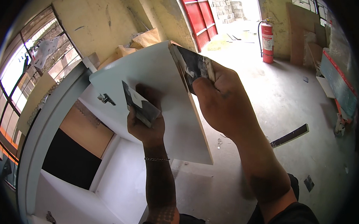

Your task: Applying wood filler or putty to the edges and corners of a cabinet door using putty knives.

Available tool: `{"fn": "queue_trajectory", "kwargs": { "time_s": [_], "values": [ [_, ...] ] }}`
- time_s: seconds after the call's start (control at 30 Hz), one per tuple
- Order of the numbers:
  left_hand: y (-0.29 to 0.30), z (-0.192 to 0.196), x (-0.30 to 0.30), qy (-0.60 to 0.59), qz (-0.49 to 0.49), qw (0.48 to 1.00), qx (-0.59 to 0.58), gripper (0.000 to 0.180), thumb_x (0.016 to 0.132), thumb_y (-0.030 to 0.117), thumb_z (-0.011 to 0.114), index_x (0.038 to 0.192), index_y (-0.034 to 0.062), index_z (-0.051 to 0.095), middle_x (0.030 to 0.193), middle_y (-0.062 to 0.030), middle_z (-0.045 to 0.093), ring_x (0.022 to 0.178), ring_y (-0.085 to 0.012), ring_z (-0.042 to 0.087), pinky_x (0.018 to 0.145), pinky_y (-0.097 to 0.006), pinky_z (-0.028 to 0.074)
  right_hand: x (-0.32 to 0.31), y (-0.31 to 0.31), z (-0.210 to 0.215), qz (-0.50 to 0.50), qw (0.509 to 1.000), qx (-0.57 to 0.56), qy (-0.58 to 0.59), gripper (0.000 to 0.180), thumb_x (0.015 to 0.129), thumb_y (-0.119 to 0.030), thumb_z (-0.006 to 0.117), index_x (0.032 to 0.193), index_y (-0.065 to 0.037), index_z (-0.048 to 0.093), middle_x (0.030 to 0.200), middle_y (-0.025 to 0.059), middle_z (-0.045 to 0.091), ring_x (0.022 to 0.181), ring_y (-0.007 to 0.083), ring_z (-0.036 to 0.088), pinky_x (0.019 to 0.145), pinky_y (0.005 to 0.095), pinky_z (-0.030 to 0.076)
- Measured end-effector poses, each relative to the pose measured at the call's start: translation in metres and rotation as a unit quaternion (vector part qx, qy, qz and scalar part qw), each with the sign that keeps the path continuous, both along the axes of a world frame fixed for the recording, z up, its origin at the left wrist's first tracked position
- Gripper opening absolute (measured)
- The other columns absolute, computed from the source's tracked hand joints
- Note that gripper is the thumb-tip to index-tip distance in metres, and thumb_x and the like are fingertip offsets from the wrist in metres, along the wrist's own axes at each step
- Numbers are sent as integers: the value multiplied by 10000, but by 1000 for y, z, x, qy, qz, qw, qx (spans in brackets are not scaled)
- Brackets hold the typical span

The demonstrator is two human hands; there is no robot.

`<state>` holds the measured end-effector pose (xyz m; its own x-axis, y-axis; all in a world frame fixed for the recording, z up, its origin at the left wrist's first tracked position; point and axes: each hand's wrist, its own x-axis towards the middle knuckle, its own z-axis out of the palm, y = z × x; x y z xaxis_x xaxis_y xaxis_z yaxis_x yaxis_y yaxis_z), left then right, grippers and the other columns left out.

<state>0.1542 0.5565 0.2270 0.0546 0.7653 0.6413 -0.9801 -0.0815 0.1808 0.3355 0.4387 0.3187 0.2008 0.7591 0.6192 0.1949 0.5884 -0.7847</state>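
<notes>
My left hand point(149, 130) is closed round a putty knife point(133, 98) whose broad blade carries pale filler. It is held up in front of a white cabinet door point(179, 131). My right hand point(223, 99) grips a second, wide putty knife point(193, 63) with whitish smears on its dark blade. That blade lies along the upper part of the door's right edge point(188, 82); whether it touches cannot be told. A metal hinge point(106, 99) sits on the door's inner face, at the left. The door stands swung out from the cabinet frame point(48, 119).
Inside the cabinet there is a black panel point(73, 157). A dark strip point(290, 135) lies on the floor at the right. Farther off stand a red fire extinguisher point(267, 42) and a red metal door point(196, 18). Sheets of board point(303, 33) lean at the right wall.
</notes>
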Motion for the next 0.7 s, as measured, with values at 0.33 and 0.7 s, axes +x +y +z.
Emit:
{"fn": "queue_trajectory", "kwargs": {
  "time_s": [0.33,0.7],
  "values": [
    [10,-7,-5,0,-33,999,34,514,989,188,461,1454,-24,405,1439,-176,519,1305,-329,529,1078,-454,475,17,0,2,24,999,-31,-18,242,864,-83,493,1005,66,621,679,113,598,631,156,556,632,340,469],
    [9,-7,-7,6,15,1000,20,507,1005,196,440,1463,-19,391,1439,-194,515,1315,-332,523,1068,-455,487,10,3,-4,15,998,60,-15,258,879,-64,484,1043,62,638,671,122,596,591,179,548,605,346,467]
  ]
}}
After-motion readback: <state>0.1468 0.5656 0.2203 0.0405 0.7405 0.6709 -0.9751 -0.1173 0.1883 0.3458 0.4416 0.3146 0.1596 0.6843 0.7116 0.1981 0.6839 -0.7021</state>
